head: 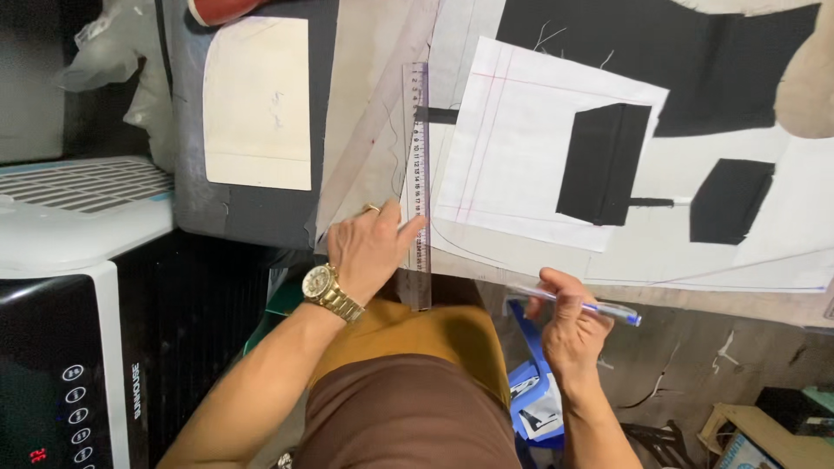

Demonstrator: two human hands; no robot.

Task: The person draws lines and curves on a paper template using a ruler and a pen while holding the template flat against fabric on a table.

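My left hand [372, 247], with a gold watch and a ring, presses on the near end of a long clear ruler [418, 165] lying on white fabric [530, 139] marked with red and purple lines. My right hand [569, 326] holds a blue pen [580, 306] just off the table's near edge, tip pointing right. Black fabric pieces [604, 163] lie on the white sheet.
A second black piece [730, 200] lies to the right. A cream pattern piece [258, 102] rests on grey cloth at the left. A white appliance with a control panel [78, 373] stands at the far left. Boxes [756, 439] sit on the floor.
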